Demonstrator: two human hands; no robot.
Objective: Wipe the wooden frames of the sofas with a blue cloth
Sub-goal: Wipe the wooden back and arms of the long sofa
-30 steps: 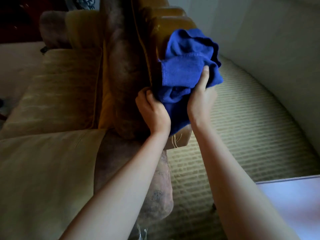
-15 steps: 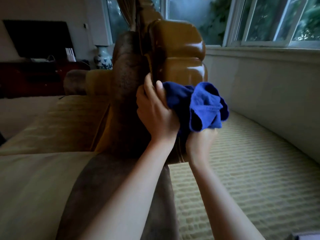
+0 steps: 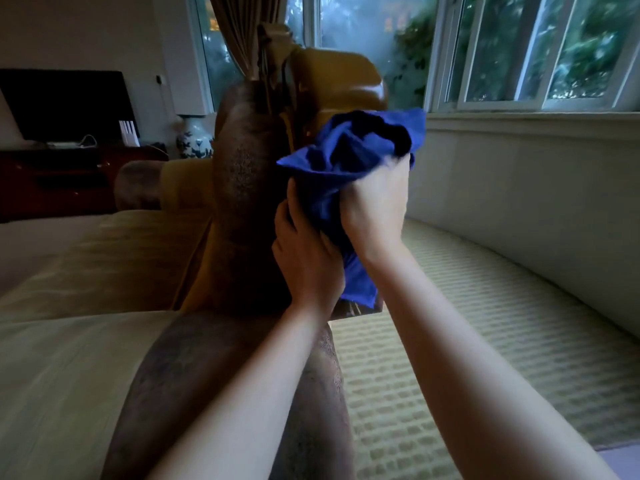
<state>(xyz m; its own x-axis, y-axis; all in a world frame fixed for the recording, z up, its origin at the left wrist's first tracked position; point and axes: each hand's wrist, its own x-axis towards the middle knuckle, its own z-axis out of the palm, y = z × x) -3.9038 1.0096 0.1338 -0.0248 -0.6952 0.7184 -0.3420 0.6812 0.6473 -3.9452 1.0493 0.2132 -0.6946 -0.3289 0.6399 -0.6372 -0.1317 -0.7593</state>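
1. The blue cloth (image 3: 349, 174) sits bunched against the glossy wooden frame (image 3: 332, 84) at the sofa's back corner, at about 12 o'clock from the wrists.
2. Right hand (image 3: 375, 206): its grip is closed tight round the cloth's upper bunch, fingers curled into the fabric.
3. Left hand (image 3: 304, 251): its grip is curled round the cloth's lower tail, at 7 o'clock from the right hand.
4. Half a second ago the left hand lay on top and the right beneath; they have since swapped, and the cloth has risen.
5. Judgement: the cloth is being regathered for another pass; the upper frame looks unwiped.
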